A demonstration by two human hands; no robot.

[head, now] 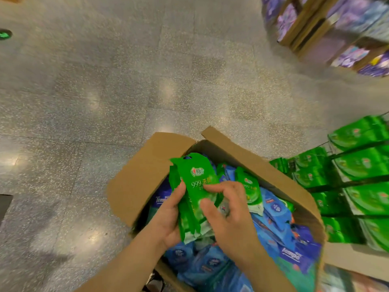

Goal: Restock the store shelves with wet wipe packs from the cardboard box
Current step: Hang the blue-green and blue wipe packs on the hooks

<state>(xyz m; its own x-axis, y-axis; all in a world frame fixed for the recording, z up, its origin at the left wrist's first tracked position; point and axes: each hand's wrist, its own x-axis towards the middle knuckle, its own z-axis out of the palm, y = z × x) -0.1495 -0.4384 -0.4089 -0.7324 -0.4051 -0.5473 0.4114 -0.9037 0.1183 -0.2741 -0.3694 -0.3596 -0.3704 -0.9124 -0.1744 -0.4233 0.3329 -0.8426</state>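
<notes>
Green wet wipe packs [194, 194] bunched over the cardboard box [134, 178], long axis toward twelve o'clock; gripped from eight o'clock by left hand [168, 216], pinched from four o'clock by right hand [227, 209]; shelf racks [357, 182] at three o'clock, nearer the right.

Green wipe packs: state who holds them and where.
Both hands: left hand grips the green packs at their left edge, right hand pinches the front face.

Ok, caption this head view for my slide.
Both hands grip green wet wipe packs above the open cardboard box.
</notes>
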